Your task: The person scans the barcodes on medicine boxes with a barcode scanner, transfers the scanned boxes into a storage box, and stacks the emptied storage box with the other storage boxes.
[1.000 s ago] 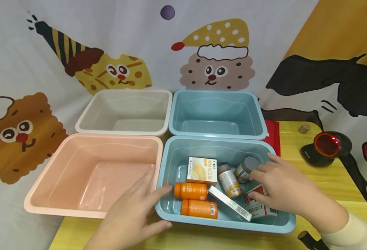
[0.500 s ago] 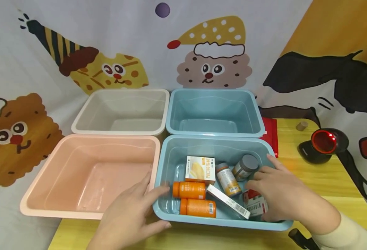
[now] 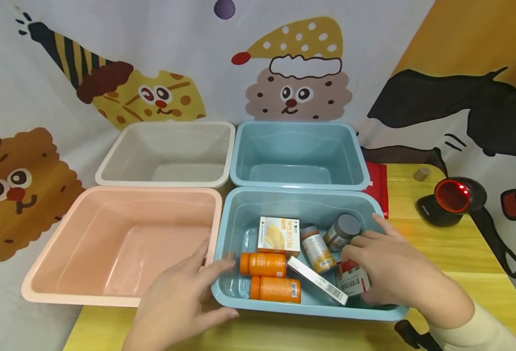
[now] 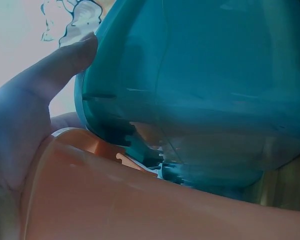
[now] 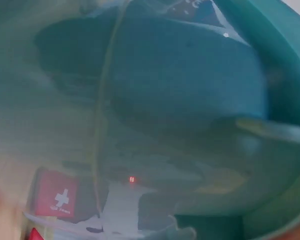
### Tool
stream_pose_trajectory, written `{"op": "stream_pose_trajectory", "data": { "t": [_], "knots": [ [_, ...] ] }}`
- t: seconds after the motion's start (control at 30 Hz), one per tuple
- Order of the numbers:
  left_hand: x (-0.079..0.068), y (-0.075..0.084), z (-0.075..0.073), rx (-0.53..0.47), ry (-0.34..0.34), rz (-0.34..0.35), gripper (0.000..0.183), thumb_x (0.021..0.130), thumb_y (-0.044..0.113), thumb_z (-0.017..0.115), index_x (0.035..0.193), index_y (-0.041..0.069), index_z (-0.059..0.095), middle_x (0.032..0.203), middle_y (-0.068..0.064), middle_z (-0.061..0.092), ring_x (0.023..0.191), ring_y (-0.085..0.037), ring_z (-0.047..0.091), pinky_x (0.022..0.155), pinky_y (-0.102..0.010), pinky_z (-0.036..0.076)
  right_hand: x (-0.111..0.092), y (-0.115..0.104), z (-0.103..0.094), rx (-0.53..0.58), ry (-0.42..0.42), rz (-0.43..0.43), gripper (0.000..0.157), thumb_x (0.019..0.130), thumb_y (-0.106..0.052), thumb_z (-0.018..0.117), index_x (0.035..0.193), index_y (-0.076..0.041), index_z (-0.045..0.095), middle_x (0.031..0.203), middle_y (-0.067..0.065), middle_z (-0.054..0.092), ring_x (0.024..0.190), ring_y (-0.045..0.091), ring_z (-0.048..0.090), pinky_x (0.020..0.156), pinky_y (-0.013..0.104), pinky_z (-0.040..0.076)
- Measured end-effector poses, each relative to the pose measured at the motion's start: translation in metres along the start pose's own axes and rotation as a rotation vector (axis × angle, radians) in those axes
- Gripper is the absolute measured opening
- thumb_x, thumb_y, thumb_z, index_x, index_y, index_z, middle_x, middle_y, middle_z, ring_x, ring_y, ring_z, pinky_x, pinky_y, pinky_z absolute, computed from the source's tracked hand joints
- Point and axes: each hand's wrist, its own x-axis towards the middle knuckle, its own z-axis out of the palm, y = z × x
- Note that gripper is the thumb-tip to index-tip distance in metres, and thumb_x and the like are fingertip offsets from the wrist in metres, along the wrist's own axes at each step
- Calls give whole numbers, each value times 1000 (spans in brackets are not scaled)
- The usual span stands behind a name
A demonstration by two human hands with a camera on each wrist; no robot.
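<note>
Our right hand is pinching the red-and-white box near the right end of the front blue bin. For a sure hold, we should be pressing evenly and not knocking the slim white carton just beside. Our right forearm is slanting over the rim; our left hand is lying, fingers spread, by the neighbouring rim of the pink bin.

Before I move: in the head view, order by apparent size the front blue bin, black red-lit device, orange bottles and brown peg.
1. Front blue bin
2. Black red-lit device
3. Upper orange bottle and lower orange bottle: too alike to rank
4. Brown peg
</note>
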Motion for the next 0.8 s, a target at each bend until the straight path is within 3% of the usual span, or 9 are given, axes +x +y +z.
{"op": "stream_pose_trajectory", "data": {
  "t": [0.17, 0.23, 0.3, 0.37, 0.43, 0.53, 0.63, 0.73, 0.8],
  "knots": [
    [-3, 0, 0, 6, -2, -14, 85, 71, 81, 82, 145, 45, 61, 170, -8, 38, 113, -19, 69, 77, -40, 61, -6, 7, 3, 161, 179, -67, 77, 54, -35, 105, 123, -34, 72, 118, -12, 72, 117, 28, 67, 125, 68, 7],
    [-3, 0, 1, 10, -8, -26, 90, 72, 82, 80, 150, 43, 57, 170, -7, 38, 110, -17, 69, 77, -39, 60, -8, 12, 4, 214, 248, -96, 82, 55, -31, 105, 130, -32, 70, 123, -11, 72, 118, 26, 67, 124, 69, 14],
    [-4, 0, 1, 10, -14, -51, 102, 71, 83, 80, 158, 38, 50, 169, -6, 40, 113, -17, 69, 80, -40, 61, -9, 17, 4, 258, 310, -123, 88, 55, -29, 106, 135, -28, 68, 126, -9, 72, 119, 24, 66, 119, 70, 27],
    [-4, 1, 1, 3, -17, -75, 115, 70, 83, 82, 165, 32, 40, 167, -4, 43, 117, -18, 69, 84, -41, 61, -10, 21, 4, 302, 360, -132, 93, 55, -26, 107, 139, -24, 66, 129, -8, 70, 116, 21, 64, 108, 61, 48],
    [-4, 1, 1, -4, -19, -94, 126, 68, 83, 82, 169, 26, 31, 166, -2, 45, 123, -18, 68, 89, -41, 61, -12, 24, 3, 358, 401, -123, 98, 55, -24, 108, 143, -21, 64, 130, -6, 69, 112, 18, 63, 91, 49, 60],
    [-3, 2, 0, -9, -23, -96, 129, 69, 84, 82, 171, 26, 28, 167, 2, 43, 129, -18, 65, 91, -41, 60, -15, 27, 2, 444, 471, -84, 106, 57, -20, 108, 150, -18, 59, 133, -2, 67, 107, 14, 61, 79, 27, 61],
    [-2, 2, -1, -5, -29, -92, 128, 70, 86, 78, 171, 26, 28, 169, 3, 41, 129, -18, 65, 91, -41, 60, -16, 31, 5, 575, 553, -74, 112, 57, -9, 107, 155, -12, 53, 137, 4, 66, 111, 13, 60, 92, 18, 53],
    [-2, 2, -1, -2, -40, -99, 127, 71, 88, 76, 171, 25, 28, 169, 2, 41, 130, -19, 64, 92, -42, 60, -14, 38, 10, 762, 641, -129, 113, 56, 12, 99, 156, 0, 47, 141, 13, 63, 117, 16, 59, 100, 14, 48],
    [-2, 2, -2, -2, -51, -105, 127, 72, 90, 73, 171, 25, 29, 169, 0, 41, 133, -21, 62, 95, -44, 59, -12, 44, 14, 913, 684, -190, 109, 56, 26, 90, 153, 7, 45, 140, 18, 61, 116, 20, 60, 99, 18, 51]
  ]
}}
